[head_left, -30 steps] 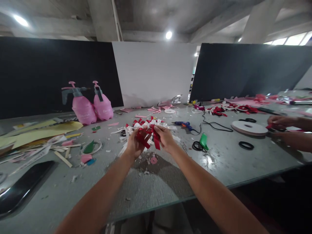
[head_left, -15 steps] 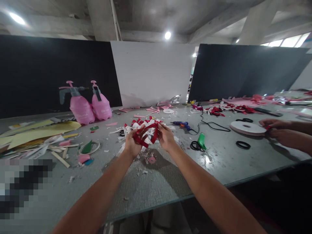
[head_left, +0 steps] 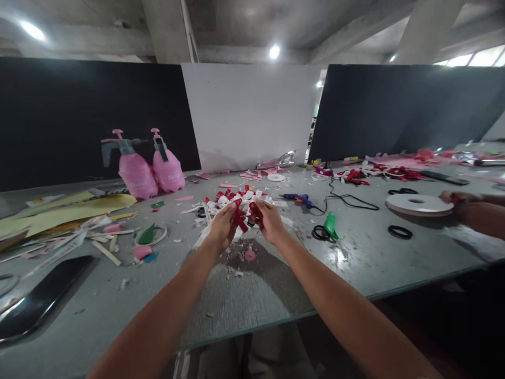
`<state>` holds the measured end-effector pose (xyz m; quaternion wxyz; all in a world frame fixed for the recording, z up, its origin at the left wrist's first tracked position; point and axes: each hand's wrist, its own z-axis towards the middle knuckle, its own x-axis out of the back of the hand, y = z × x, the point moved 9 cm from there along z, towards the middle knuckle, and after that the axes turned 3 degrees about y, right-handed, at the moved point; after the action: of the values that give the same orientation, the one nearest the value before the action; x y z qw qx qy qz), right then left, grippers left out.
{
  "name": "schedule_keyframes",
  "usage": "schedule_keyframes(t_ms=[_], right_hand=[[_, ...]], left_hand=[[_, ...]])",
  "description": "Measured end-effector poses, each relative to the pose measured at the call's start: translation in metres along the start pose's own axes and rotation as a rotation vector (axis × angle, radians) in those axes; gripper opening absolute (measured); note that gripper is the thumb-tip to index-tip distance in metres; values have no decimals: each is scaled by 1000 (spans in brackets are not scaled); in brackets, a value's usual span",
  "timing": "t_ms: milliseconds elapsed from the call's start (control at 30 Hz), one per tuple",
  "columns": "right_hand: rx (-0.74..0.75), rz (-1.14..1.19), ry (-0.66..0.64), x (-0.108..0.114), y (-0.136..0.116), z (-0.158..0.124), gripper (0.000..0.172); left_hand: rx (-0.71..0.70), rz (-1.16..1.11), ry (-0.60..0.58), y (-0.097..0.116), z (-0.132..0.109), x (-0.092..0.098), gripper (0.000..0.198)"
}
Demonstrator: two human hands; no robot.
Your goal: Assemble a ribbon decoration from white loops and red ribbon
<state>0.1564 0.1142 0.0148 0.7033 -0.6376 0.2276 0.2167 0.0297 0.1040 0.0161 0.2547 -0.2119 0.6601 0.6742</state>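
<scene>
Both my hands are over the middle of the table, close together with fingers closed. My left hand [head_left: 223, 228] pinches red ribbon [head_left: 240, 220], and a short piece hangs below its fingertips. My right hand [head_left: 270, 221] grips red ribbon as well, bunched at its fingertips; whether the two parts join is too small to make out. Just behind the fingers lies a pile of white and red ribbon pieces [head_left: 248, 195]. A blue glue gun [head_left: 296, 199] rests to the right of the pile with its black cord.
Pink spray bottles [head_left: 136, 173] stand at the back left. Paper and sticks lie left, beside a black phone [head_left: 43, 297]. To the right are a green tape cutter [head_left: 330, 225], black rings [head_left: 400, 232] and a white ribbon spool [head_left: 418, 204], near another person's hands [head_left: 473, 210].
The red ribbon was spread in wide loops between my hands; now it is gathered small at my fingertips. The other person's hands have shifted beside the spool.
</scene>
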Motion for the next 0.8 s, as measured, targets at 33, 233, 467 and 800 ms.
schedule_keyframes(t_ms=[33, 233, 467, 800], right_hand=[[48, -36, 15, 1, -2, 0, 35], [162, -149, 36, 3, -4, 6, 34], [-5, -63, -45, 0, 1, 4, 41], [-185, 170, -93, -3, 6, -5, 33]], left_hand=[[-18, 59, -15, -1, 1, -2, 26], [-103, 175, -24, 1, 2, -3, 32], [-57, 128, -47, 2, 5, -3, 40], [87, -156, 129, 0, 1, 14, 10]])
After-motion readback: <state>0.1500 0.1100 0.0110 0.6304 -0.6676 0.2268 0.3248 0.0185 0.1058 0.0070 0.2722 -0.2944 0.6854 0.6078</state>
